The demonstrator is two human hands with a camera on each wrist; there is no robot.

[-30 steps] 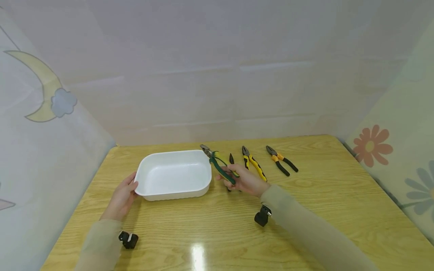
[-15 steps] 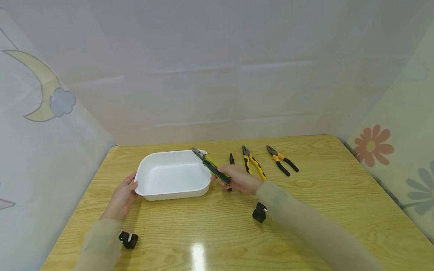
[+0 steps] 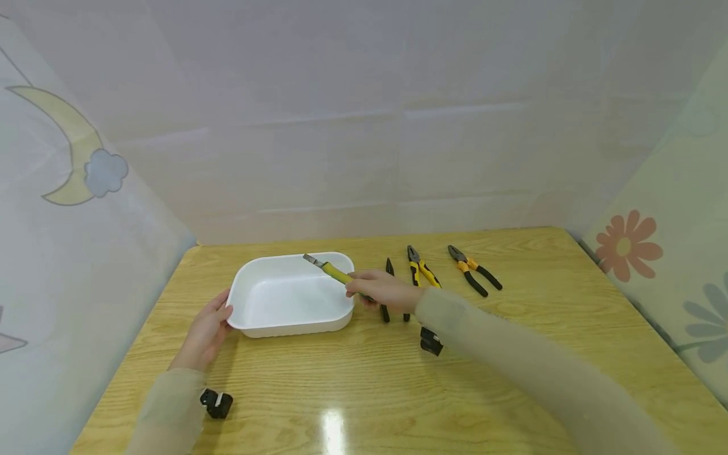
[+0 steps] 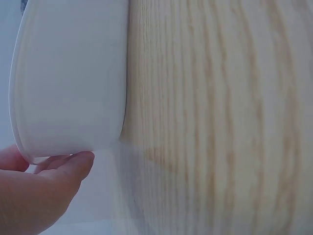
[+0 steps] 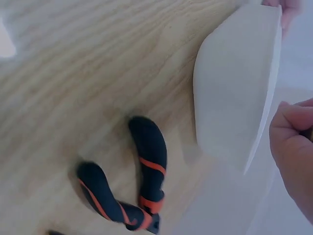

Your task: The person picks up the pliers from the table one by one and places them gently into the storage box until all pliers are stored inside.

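Observation:
In the head view a white rectangular tub (image 3: 290, 330) stands on the wooden table. My left hand (image 3: 206, 328) grips its left rim; in the left wrist view the thumb and fingers pinch the tub wall (image 4: 73, 83). My right hand (image 3: 383, 289) holds green-and-yellow pliers (image 3: 337, 272) by the handles, over the tub's right side, with the metal nose pointing left above the inside. Part of the handles is hidden in the palm. Below and right of this hand lie black-handled pliers (image 3: 389, 268), whose dark handles (image 5: 149, 156) with orange stripes show in the right wrist view.
Yellow-and-black pliers (image 3: 414, 256) lie to the right on the table, partly behind the right forearm. Further right lie orange-and-black pliers (image 3: 469, 268). A pale wall cloth (image 3: 364, 158) rises behind the table's back edge.
My right hand has moved left with the green-and-yellow pliers, from beside the tub to over it. The pliers have turned, and their handles have come together. The left hand stays on the rim.

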